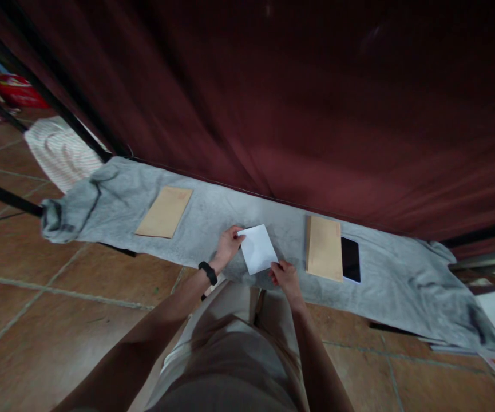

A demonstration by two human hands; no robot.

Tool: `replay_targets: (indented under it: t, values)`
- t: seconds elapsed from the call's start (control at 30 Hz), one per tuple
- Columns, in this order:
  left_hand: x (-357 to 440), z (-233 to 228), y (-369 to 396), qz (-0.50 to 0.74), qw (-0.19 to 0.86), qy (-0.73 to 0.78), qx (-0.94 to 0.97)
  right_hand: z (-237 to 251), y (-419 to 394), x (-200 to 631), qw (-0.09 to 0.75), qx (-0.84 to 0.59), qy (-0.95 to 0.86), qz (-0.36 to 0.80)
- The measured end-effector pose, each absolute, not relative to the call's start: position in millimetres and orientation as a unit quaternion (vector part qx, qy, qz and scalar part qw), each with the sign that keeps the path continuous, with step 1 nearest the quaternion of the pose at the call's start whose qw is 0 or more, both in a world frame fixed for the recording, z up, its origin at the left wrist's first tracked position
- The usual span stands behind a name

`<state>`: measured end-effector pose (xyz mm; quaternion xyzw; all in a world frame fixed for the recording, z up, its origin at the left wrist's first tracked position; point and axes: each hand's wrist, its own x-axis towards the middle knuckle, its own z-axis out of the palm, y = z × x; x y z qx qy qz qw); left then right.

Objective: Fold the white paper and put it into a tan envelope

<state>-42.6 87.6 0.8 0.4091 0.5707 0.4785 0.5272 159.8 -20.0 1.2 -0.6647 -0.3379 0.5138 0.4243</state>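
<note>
A white rectangle of paper (258, 249) is held between my two hands, over the grey cloth in front of my lap. My left hand (229, 242) pinches its upper left corner, thumb on top. At the lower right corner, the fingers of my right hand (284, 276) are closed on the same paper. To the left lies a single brown envelope (164, 212), flat on the cloth. On the right a stack of brown envelopes (325, 248) partly covers a dark-screened tablet or phone (351, 260).
Grey cloth (402, 280) covers the long narrow bench, wrinkled at both ends. A dark red curtain (247, 114) hangs along its far side. Black metal bars (7, 196) stand at the left, near a striped cloth (64, 150). Brown tiles (114, 326) make up the floor.
</note>
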Motion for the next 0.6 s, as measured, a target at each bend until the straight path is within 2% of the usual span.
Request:
replay_targets:
  t: [0.37,0.6]
  values:
    - [-33,0,78,0.488,0.492,0.567,0.445,-4,-24,155,0.416,-0.668,-0.328,0.523]
    - [-42,-2,60,0.473,0.496,0.577,0.445,2,-8,169,0.433,-0.683,-0.347,0.475]
